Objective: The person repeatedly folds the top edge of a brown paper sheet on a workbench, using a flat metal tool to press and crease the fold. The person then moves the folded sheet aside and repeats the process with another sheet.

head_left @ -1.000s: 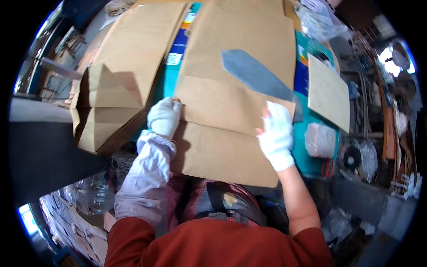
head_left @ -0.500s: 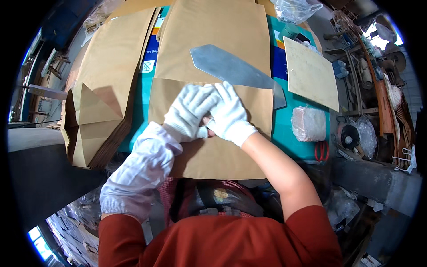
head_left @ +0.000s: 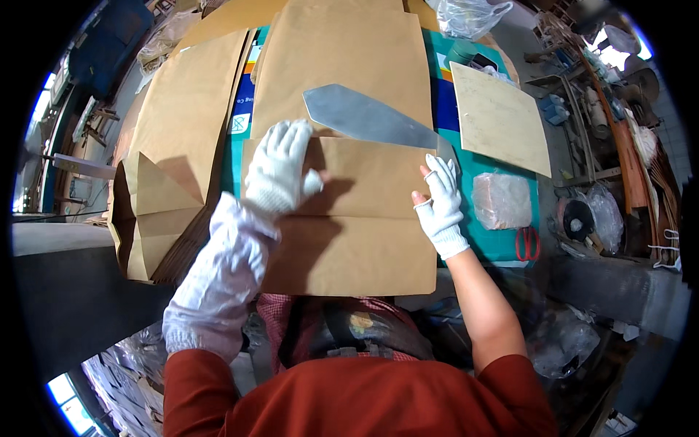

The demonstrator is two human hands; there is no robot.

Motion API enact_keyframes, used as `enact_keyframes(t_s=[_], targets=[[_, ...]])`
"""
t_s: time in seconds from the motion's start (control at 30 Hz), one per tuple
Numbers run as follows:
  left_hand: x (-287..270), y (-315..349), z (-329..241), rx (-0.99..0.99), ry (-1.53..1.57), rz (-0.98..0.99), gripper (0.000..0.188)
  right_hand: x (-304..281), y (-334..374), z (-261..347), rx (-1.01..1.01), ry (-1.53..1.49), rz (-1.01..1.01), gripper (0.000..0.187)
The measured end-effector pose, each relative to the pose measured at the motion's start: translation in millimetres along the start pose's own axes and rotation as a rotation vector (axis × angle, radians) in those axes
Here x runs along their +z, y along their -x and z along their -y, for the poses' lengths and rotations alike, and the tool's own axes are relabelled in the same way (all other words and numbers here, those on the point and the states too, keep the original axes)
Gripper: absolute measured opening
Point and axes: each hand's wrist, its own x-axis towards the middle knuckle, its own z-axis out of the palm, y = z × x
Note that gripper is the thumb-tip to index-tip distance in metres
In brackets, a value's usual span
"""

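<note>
A large brown paper sheet (head_left: 364, 251) lies before me with its near part folded over and a crease running across it. My left hand (head_left: 280, 164), in a white knitted glove, rests over the fold's left side, fingers stretched toward the far edge. At the right edge of the paper is my right hand (head_left: 440, 200), gloved with bare thumb and fingertip showing, fingers apart. Neither hand grips anything. A flat grey metal plate with a pointed end (head_left: 364, 113) lies beyond the fold, its right end partly behind my right fingers.
A stack of folded brown paper bags (head_left: 175, 131) lies at the left. Right of the paper are a beige board (head_left: 502, 120), a plastic-wrapped block (head_left: 502, 200) and red-handled scissors (head_left: 528, 244) on the teal surface (head_left: 473, 251). A clear plastic bag (head_left: 473, 16) sits far right.
My hands, together at the middle of the fold, have spread apart: the left moved slightly left, the right out to the paper's right edge. The crease between them now shows.
</note>
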Motion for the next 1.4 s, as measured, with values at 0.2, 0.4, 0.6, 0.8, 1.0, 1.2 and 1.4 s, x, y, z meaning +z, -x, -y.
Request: enact_keyframes(t_s=[0.2, 0.4, 0.6, 0.8, 1.0, 1.2, 1.4], targets=[[-55.8, -4.6, -8.1, -0.046, 0.181, 0.144, 0.044, -40.0, 26.6, 54.0, -0.031, 0.139, 0.063, 0.047], [-75.6, 32.8, -20.1, 0.079, 0.073, 0.074, 0.063, -41.8, -38.7, 139.0, -0.253, 0.067, 0.124, 0.067], [-79.1, 29.6, -24.6, 0.082, 0.085, 0.078, 0.064, -27.5, -69.4, 154.4, -0.279, 0.108, 0.111, 0.058], [-81.5, -23.4, -17.5, -0.129, 0.139, 0.295, 0.025, -24.8, -46.0, 158.3, -0.418, 0.076, -0.048, 0.042], [-22.8, -43.1, -26.2, 0.013, -0.563, 0.147, 0.010, -45.2, -7.9, 180.5, -0.381, -0.170, 0.244, 0.025], [-22.9, 49.6, -53.7, 0.270, -0.369, -0.003, 0.021, -39.4, 46.3, 52.7, 0.610, -0.992, -0.247, 0.092], [-16.8, 120.3, -87.0, 0.204, 0.206, 0.224, 0.035, -13.6, 67.9, 36.7, 0.552, -1.034, -0.127, 0.090]])
